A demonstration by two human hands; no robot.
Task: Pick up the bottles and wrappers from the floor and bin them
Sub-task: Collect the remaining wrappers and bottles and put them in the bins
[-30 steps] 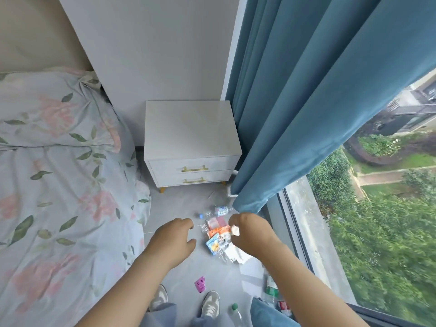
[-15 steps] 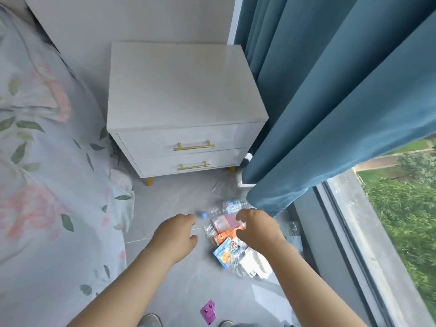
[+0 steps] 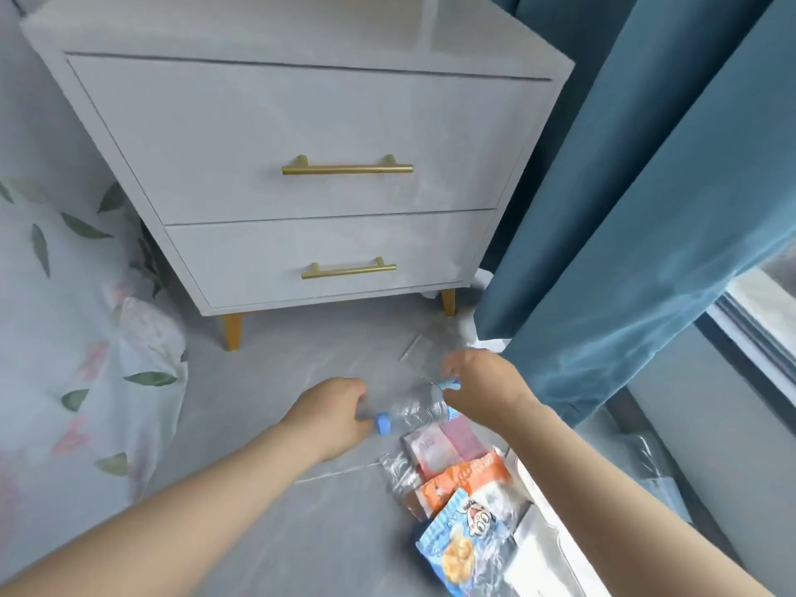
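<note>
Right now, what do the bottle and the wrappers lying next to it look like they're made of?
Bottle: clear thin plastic, glossy, see-through with crinkled highlights; its blue cap looks like opaque plastic. Orange wrapper and blue wrapper: printed film, probably plastic, shiny. Pink packet: printed, too blurred to tell film from paper.

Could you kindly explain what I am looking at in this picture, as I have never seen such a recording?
No machine here: a person wears a wide-angle camera on the head, looking down at their own bare arms. The left hand and right hand are at either end of a clear plastic bottle with a blue cap lying on the grey floor; blur hides whether either grip has closed. Beside it lie a pink wrapper, an orange wrapper and a blue cartoon-printed wrapper. Behind stands a white two-drawer nightstand with gold handles, beside a teal curtain.
</note>
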